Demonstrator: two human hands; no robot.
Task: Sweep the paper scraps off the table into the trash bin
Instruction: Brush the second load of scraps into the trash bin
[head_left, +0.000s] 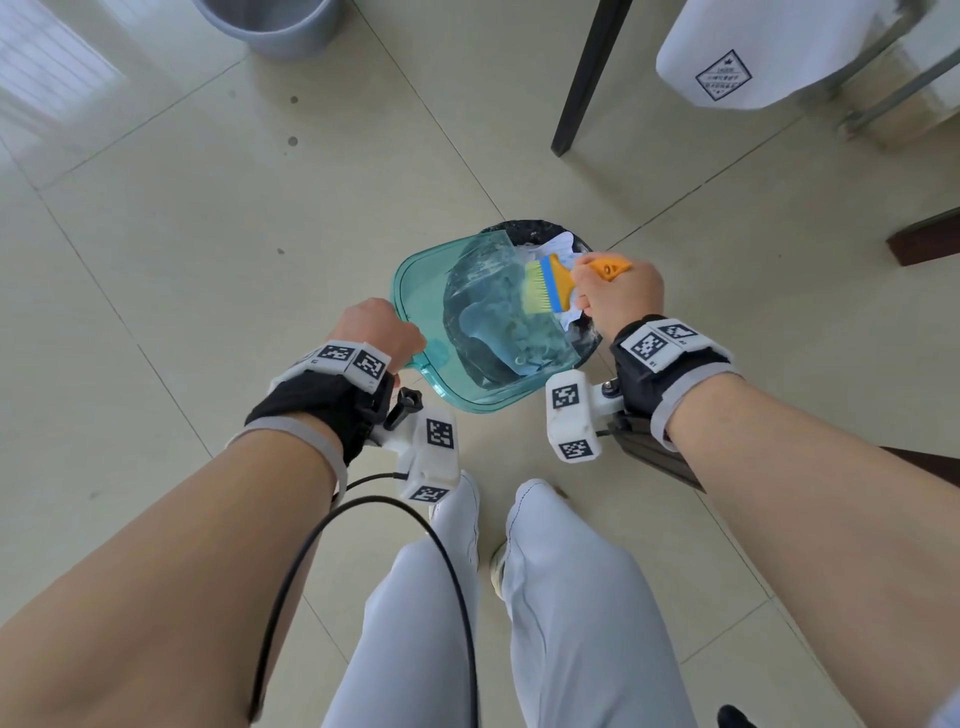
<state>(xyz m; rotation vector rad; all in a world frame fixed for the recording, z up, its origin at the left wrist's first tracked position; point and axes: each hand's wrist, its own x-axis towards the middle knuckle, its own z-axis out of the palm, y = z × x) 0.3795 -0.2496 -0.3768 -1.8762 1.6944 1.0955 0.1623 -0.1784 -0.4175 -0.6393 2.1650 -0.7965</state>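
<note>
A translucent teal dustpan (421, 296) is held tilted over a small trash bin (524, 228) lined with a black bag, standing on the floor in front of my feet. My left hand (376, 332) grips the dustpan's handle at its near left corner. My right hand (621, 291) grips the orange handle of a small brush (550, 283) with yellow-green bristles and a blue band; the bristles lie inside the dustpan over the bin. White paper scraps (563, 243) show in the bin beside the brush.
The floor is pale tile. A black table leg (587, 83) stands at the upper right, a grey bucket (270, 23) at the top left, a white cloth-covered chair (753, 57) at the far right. My legs fill the lower middle, with a black cable (291, 571) hanging from my left wrist.
</note>
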